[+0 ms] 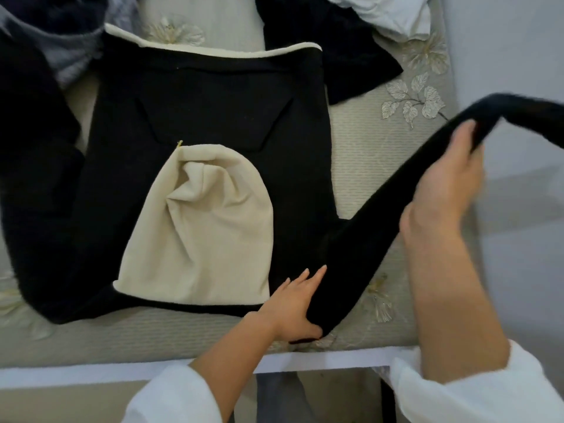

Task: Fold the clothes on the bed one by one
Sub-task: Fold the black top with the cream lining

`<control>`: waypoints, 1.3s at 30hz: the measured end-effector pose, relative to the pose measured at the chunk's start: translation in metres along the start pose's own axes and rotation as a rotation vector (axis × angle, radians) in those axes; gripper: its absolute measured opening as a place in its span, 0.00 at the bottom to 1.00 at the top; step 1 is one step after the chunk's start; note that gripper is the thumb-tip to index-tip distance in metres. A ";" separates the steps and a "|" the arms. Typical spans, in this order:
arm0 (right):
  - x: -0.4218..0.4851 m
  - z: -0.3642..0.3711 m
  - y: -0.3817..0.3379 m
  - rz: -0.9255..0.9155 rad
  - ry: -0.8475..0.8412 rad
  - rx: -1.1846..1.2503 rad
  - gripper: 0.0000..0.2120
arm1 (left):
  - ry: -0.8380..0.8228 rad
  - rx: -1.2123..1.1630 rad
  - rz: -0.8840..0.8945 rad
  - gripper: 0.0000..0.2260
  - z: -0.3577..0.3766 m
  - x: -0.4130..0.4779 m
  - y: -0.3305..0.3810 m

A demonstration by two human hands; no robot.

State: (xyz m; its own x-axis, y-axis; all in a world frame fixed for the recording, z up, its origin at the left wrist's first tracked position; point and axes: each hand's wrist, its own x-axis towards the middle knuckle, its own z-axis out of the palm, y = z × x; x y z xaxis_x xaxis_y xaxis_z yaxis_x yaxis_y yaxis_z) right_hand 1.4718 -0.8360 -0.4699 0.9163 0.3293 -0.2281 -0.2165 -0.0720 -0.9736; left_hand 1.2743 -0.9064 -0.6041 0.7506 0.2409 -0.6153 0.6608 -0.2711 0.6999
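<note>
A black hoodie [207, 117] with cream lining lies spread flat on the bed, its cream hood [207, 233] folded onto the body. My left hand [294, 303] presses with straight fingers on the hoodie's near right corner, where the right sleeve [360, 236] begins, thumb under the sleeve's edge. My right hand [448, 181] grips that sleeve further along and holds it lifted above the bed's right side; the sleeve's end runs off the right edge of view. The left sleeve [33, 178] lies stretched out at the left.
The bed [366, 154] has a grey cover with embroidered leaves. Another black garment [335, 47] lies at the back right, white cloth [384, 10] behind it, and grey and dark clothes [61, 35] at the back left. The bed's near edge [122, 370] runs below my arms.
</note>
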 end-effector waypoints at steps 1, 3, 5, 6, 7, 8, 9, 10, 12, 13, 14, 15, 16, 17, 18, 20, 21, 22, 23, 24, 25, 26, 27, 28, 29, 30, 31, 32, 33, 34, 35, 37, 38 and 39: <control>-0.013 0.025 0.002 -0.017 -0.208 -0.072 0.22 | -0.004 -0.026 -0.009 0.48 -0.001 -0.001 -0.002; -0.041 0.066 0.010 0.002 -0.696 -0.219 0.26 | 0.021 -0.062 -0.021 0.42 0.000 -0.006 -0.005; -0.063 0.086 0.024 0.105 -1.038 -0.382 0.25 | 0.077 -0.120 -0.009 0.21 0.001 -0.016 -0.005; -0.069 0.087 0.033 0.127 -1.104 -0.508 0.23 | 0.085 -0.142 -0.013 0.12 0.002 -0.021 -0.005; -0.073 0.084 0.041 0.115 -1.107 -0.643 0.22 | 0.087 -0.171 -0.031 0.07 0.004 -0.026 -0.008; -0.073 0.077 0.050 0.083 -1.065 -0.773 0.20 | 0.089 -0.224 -0.058 0.07 0.006 -0.031 -0.012; -0.072 0.066 0.059 0.059 -1.016 -0.893 0.19 | 0.097 -0.326 -0.087 0.10 0.007 -0.036 -0.016; -0.071 0.054 0.069 0.047 -0.983 -1.003 0.19 | 0.117 -0.498 -0.116 0.14 0.006 -0.040 -0.020; -0.069 0.027 0.087 0.020 -0.952 -1.164 0.20 | 0.174 -0.949 -0.173 0.24 -0.006 -0.049 -0.023; -0.067 0.016 0.096 -0.004 -0.944 -1.204 0.21 | 0.214 -1.125 -0.205 0.28 -0.015 -0.051 -0.026; -0.067 0.006 0.103 -0.029 -0.940 -1.234 0.21 | 0.260 -1.247 -0.241 0.28 -0.026 -0.051 -0.029; -0.066 -0.001 0.110 -0.066 -0.937 -1.268 0.22 | 0.313 -1.311 -0.273 0.27 -0.037 -0.048 -0.034; -0.066 -0.006 0.117 -0.109 -0.936 -1.309 0.23 | 0.369 -1.345 -0.296 0.25 -0.051 -0.045 -0.039; -0.068 -0.009 0.122 -0.145 -0.933 -1.349 0.25 | 0.431 -1.356 -0.317 0.21 -0.065 -0.042 -0.046; -0.070 -0.010 0.127 -0.172 -0.934 -1.386 0.27 | 0.486 -1.371 -0.329 0.17 -0.081 -0.039 -0.050; -0.075 -0.010 0.135 -0.216 -0.957 -1.450 0.33 | 0.566 -1.396 -0.318 0.10 -0.114 -0.030 -0.058; -0.078 -0.010 0.138 -0.237 -0.967 -1.466 0.35 | 0.600 -1.393 -0.307 0.08 -0.131 -0.026 -0.062; -0.079 -0.010 0.141 -0.258 -0.972 -1.467 0.36 | 0.630 -1.388 -0.293 0.08 -0.149 -0.019 -0.065; -0.080 -0.010 0.144 -0.275 -0.969 -1.460 0.37 | 0.659 -1.379 -0.277 0.09 -0.167 -0.013 -0.069; -0.081 -0.011 0.147 -0.287 -0.962 -1.447 0.38 | 0.681 -1.377 -0.257 0.11 -0.183 -0.006 -0.071; -0.082 -0.011 0.149 -0.296 -0.954 -1.434 0.38 | 0.700 -1.388 -0.244 0.14 -0.198 0.001 -0.074; -0.083 -0.012 0.151 -0.305 -0.950 -1.426 0.37 | 0.721 -1.408 -0.256 0.17 -0.211 0.007 -0.074; -0.085 -0.014 0.154 -0.321 -0.947 -1.427 0.36 | 0.754 -1.406 -0.292 0.21 -0.224 0.012 -0.073; -0.086 -0.016 0.157 -0.344 -0.945 -1.434 0.35 | 0.803 -1.361 -0.327 0.24 -0.235 0.016 -0.071; -0.087 -0.017 0.159 -0.374 -0.943 -1.440 0.34 | 0.872 -1.263 -0.332 0.25 -0.245 0.020 -0.070; -0.087 -0.019 0.162 -0.399 -0.942 -1.441 0.33 | 0.948 -1.131 -0.304 0.24 -0.255 0.021 -0.068; -0.086 -0.021 0.165 -0.411 -0.945 -1.438 0.32 | 1.018 -1.003 -0.247 0.23 -0.263 0.021 -0.066; -0.086 -0.021 0.167 -0.413 -0.949 -1.431 0.31 | 1.062 -0.892 -0.188 0.22 -0.269 0.018 -0.064; -0.086 -0.021 0.170 -0.410 -0.957 -1.424 0.31 | 1.079 -0.803 -0.145 0.22 -0.272 0.015 -0.066; -0.087 -0.019 0.173 -0.407 -0.969 -1.424 0.31 | 1.087 -0.732 -0.130 0.23 -0.274 0.012 -0.071; -0.088 -0.017 0.176 -0.399 -0.979 -1.435 0.31 | 1.081 -0.695 -0.143 0.24 -0.275 0.010 -0.081; -0.091 -0.013 0.186 -0.381 -0.982 -1.476 0.31 | 1.022 -0.716 -0.211 0.28 -0.275 0.009 -0.109; -0.092 -0.011 0.190 -0.373 -0.975 -1.491 0.31 | 0.982 -0.774 -0.230 0.32 -0.274 0.008 -0.122; -0.093 -0.009 0.193 -0.369 -0.963 -1.503 0.31 | 0.946 -0.865 -0.238 0.35 -0.275 0.008 -0.133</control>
State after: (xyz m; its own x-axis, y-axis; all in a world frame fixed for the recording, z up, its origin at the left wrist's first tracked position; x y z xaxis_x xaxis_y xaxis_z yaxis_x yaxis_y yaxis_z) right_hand 1.3475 -0.8893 -0.6364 0.2318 0.8507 -0.4719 0.8807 -0.3895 -0.2695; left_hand 1.1920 -0.6118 -0.6022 0.0896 0.8543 -0.5119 0.2952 0.4681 0.8329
